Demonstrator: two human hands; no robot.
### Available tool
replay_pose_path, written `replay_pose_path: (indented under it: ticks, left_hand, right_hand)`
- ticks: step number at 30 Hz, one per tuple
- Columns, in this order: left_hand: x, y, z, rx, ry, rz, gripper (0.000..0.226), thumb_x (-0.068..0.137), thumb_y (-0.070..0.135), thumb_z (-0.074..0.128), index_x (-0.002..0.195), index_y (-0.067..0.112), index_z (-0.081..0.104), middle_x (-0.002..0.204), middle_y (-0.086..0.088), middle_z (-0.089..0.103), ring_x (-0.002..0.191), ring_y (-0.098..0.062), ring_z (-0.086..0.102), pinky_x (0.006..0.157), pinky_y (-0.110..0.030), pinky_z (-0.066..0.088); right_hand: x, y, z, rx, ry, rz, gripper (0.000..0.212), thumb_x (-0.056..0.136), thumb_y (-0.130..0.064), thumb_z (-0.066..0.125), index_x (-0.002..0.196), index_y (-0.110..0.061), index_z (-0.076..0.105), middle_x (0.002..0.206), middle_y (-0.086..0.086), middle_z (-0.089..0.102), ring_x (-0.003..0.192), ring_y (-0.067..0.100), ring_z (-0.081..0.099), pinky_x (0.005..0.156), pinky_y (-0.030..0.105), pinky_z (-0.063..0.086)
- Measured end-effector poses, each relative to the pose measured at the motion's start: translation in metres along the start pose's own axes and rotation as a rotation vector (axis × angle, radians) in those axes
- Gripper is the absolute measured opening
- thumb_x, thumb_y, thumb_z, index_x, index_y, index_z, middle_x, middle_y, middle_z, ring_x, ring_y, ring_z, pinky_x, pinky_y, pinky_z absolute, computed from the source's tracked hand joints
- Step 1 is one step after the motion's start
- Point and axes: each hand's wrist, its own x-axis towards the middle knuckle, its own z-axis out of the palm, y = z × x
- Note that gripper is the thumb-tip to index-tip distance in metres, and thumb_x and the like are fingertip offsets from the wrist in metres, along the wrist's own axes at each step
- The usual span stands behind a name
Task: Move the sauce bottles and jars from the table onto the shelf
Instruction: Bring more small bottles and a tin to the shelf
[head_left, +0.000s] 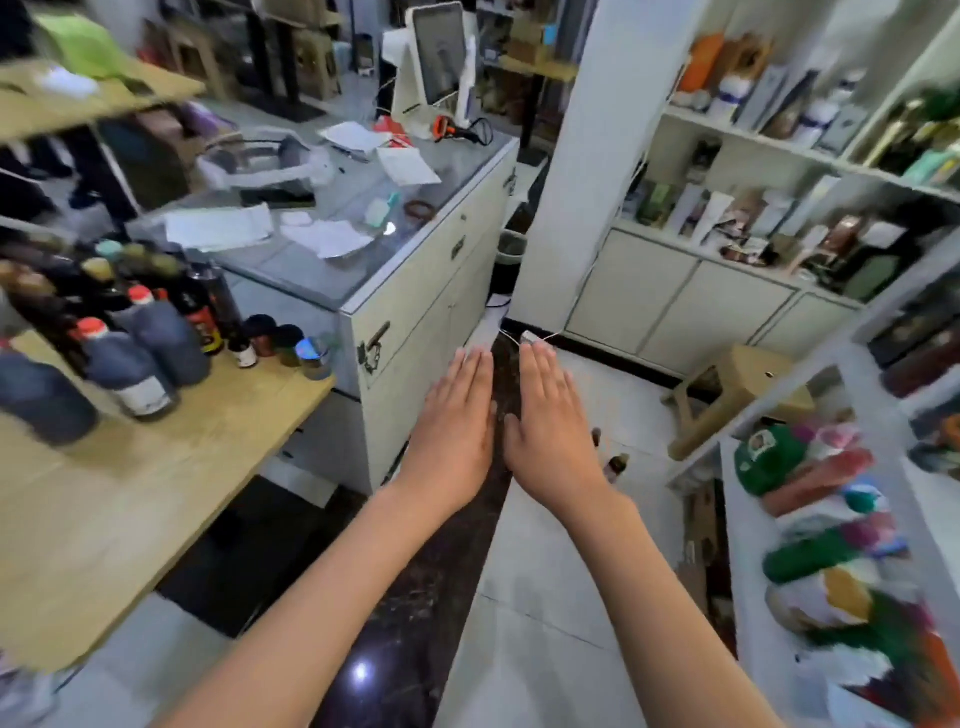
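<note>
Sauce bottles (156, 332) stand crowded together at the far left end of the wooden table (130, 499), dark ones with red caps in front and taller dark ones blurred behind them. Just to their right, near the table's edge, a few small jars (283, 340) sit in a short row. None of them is in my hands. My left hand (457, 421) and my right hand (550, 421) are stretched out in front of me above the floor, palms down, fingers straight and flat, the 2 hands side by side with the thumbs close to each other; both hold nothing. They hover well apart from the table, which lies off to my left. On my right a white shelf (748, 525) carries colourful packets, too blurred to tell apart. Beyond the table stands a grey-topped counter (415, 270) strewn with papers, and a white wall unit (727, 291) with boxes and bottles fills the far right.
</note>
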Motion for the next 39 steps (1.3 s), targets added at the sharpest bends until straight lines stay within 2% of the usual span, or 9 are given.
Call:
replay_pose_path:
  ticks: [6,15,17,22,26,30,34,36,39]
  left_hand:
    - [-0.040,-0.125,-0.041,-0.100,0.027,-0.247,0.054,0.105,0.023,0.024,0.154,0.011,0.004,0.163,-0.003,0.001,0.149,-0.014,-0.006,0.122,-0.036,0.006]
    - [-0.069,-0.247,-0.068,-0.171,0.124,-0.465,0.053,0.104,0.018,0.030,0.153,0.006,0.013,0.161,-0.007,0.012,0.149,-0.019,0.002,0.120,-0.030,0.007]
    - [-0.064,-0.265,-0.067,-0.182,0.139,-0.495,0.053,0.104,0.019,0.031,0.153,0.007,0.014,0.161,-0.007,0.013,0.149,-0.019,0.003,0.120,-0.031,0.008]
    - [-0.032,-0.306,-0.049,-0.221,0.118,-0.640,0.053,0.103,0.018,0.038,0.151,0.005,0.022,0.159,-0.010,0.021,0.148,-0.022,0.011,0.119,-0.030,0.011]
    - [0.008,-0.340,-0.022,-0.253,0.081,-0.795,0.052,0.102,0.020,0.040,0.151,0.009,0.025,0.158,-0.007,0.024,0.146,-0.021,0.018,0.118,-0.033,0.018]
    - [0.057,-0.377,-0.010,-0.225,0.088,-0.906,0.048,0.101,0.021,0.044,0.146,0.010,0.032,0.152,-0.008,0.034,0.138,-0.023,0.033,0.110,-0.031,0.028]
    - [0.104,-0.420,-0.011,-0.143,0.165,-1.014,0.043,0.097,0.014,0.048,0.137,0.002,0.040,0.141,-0.016,0.040,0.126,-0.031,0.044,0.103,-0.032,0.035]
    - [0.125,-0.444,-0.011,-0.055,0.175,-0.999,0.046,0.093,0.008,0.050,0.138,0.001,0.041,0.142,-0.019,0.037,0.127,-0.034,0.042,0.106,-0.033,0.032]
    - [0.150,-0.476,-0.013,0.009,0.175,-0.990,0.057,0.091,0.004,0.051,0.146,0.010,0.036,0.150,-0.018,0.029,0.135,-0.033,0.036,0.111,-0.035,0.029]
  right_hand:
    - [0.042,-0.107,0.087,0.041,-0.160,-0.119,0.071,0.095,-0.012,0.041,0.157,-0.008,0.006,0.165,0.008,0.004,0.152,0.016,-0.003,0.123,0.033,-0.003]
    - [0.092,-0.196,0.173,0.114,-0.339,-0.220,0.071,0.093,-0.009,0.045,0.156,-0.005,0.011,0.164,0.012,0.011,0.152,0.020,0.005,0.123,0.034,0.006]
    - [0.107,-0.200,0.190,0.171,-0.365,-0.182,0.071,0.093,-0.009,0.049,0.155,-0.006,0.014,0.163,0.012,0.015,0.151,0.021,0.009,0.123,0.033,0.009]
    - [0.152,-0.195,0.241,0.453,-0.394,0.059,0.064,0.095,-0.012,0.053,0.154,-0.014,0.026,0.157,0.007,0.034,0.144,0.021,0.029,0.113,0.028,0.025]
    - [0.197,-0.181,0.291,0.550,-0.395,0.209,0.056,0.096,-0.016,0.054,0.149,-0.021,0.036,0.138,0.010,0.050,0.122,0.023,0.049,0.092,0.023,0.034]
    - [0.244,-0.162,0.338,0.594,-0.438,0.242,0.046,0.096,-0.017,0.055,0.141,-0.019,0.045,0.115,0.011,0.054,0.113,0.032,0.056,0.098,0.042,0.046]
    - [0.287,-0.146,0.372,0.569,-0.452,0.222,0.051,0.097,-0.019,0.058,0.145,-0.013,0.042,0.141,0.015,0.047,0.128,0.032,0.047,0.105,0.042,0.041]
    - [0.309,-0.139,0.385,0.515,-0.421,0.182,0.053,0.094,-0.020,0.062,0.143,-0.013,0.045,0.141,0.016,0.044,0.129,0.033,0.045,0.099,0.042,0.045]
    - [0.330,-0.136,0.396,0.444,-0.396,0.215,0.052,0.089,-0.018,0.065,0.138,-0.015,0.050,0.137,0.014,0.043,0.129,0.034,0.042,0.093,0.045,0.049]
